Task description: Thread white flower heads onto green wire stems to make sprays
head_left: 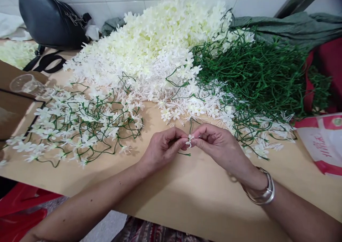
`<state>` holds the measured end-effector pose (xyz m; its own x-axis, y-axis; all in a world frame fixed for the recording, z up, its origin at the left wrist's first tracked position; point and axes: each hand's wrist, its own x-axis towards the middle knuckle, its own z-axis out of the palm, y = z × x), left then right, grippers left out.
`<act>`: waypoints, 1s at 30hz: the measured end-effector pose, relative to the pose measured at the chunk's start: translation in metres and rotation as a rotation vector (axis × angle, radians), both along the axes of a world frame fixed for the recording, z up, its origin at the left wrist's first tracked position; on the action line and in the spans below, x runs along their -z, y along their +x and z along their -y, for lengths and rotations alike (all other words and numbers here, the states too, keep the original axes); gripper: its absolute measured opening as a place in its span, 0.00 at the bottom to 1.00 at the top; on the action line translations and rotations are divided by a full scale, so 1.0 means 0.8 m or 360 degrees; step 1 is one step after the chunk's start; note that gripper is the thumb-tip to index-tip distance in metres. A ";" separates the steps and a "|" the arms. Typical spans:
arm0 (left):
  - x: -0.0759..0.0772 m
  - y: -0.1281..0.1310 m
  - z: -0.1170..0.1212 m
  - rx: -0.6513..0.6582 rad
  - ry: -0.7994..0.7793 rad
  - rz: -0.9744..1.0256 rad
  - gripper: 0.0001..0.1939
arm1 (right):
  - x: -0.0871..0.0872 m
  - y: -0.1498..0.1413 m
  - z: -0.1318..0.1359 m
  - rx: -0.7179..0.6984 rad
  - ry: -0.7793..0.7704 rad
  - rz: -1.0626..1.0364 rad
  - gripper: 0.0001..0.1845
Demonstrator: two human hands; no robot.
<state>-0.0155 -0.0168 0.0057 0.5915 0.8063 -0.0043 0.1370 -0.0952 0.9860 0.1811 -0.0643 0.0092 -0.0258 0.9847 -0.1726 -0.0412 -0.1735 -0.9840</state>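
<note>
My left hand (167,145) and my right hand (217,145) meet fingertip to fingertip over the front middle of the table. Between the pinched fingertips is a small white artificial flower piece (190,140). A thin green plastic stem (190,126) shows above and below the fingers. The left fingers are closed on the stem, and the right thumb and forefinger are closed at the white piece. How the two parts join is hidden by the fingers. To the left lies a loose bunch of white flowers on green stems (88,121).
Behind my hands rises a heap of white petals (160,39), with a pile of green stems (253,71) at its right. A clear plastic cup (29,85) lies tipped at left, below a black bag (50,19). A red-and-white packet (320,142) stands at right on the table (171,199).
</note>
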 end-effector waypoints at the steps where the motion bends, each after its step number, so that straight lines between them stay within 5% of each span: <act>1: -0.001 0.000 0.000 0.0014 -0.0029 0.0013 0.20 | -0.001 0.001 -0.001 -0.0026 -0.0004 -0.0006 0.15; 22: -0.003 -0.002 -0.001 0.0091 -0.0056 0.0013 0.18 | 0.011 0.001 0.002 -0.0102 0.0123 -0.0188 0.12; 27: -0.005 0.000 0.000 0.0182 0.0073 -0.0044 0.12 | -0.014 0.022 0.004 -0.0065 0.0220 0.0283 0.14; 30: -0.005 0.000 0.002 0.0306 0.0483 -0.0176 0.07 | -0.026 0.058 0.001 0.0131 0.0462 0.0914 0.11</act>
<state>-0.0152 -0.0183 0.0096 0.7417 0.6548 0.1452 0.1924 -0.4152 0.8891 0.2273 -0.0648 0.0298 0.0687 0.9882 0.1370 0.5036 0.0842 -0.8598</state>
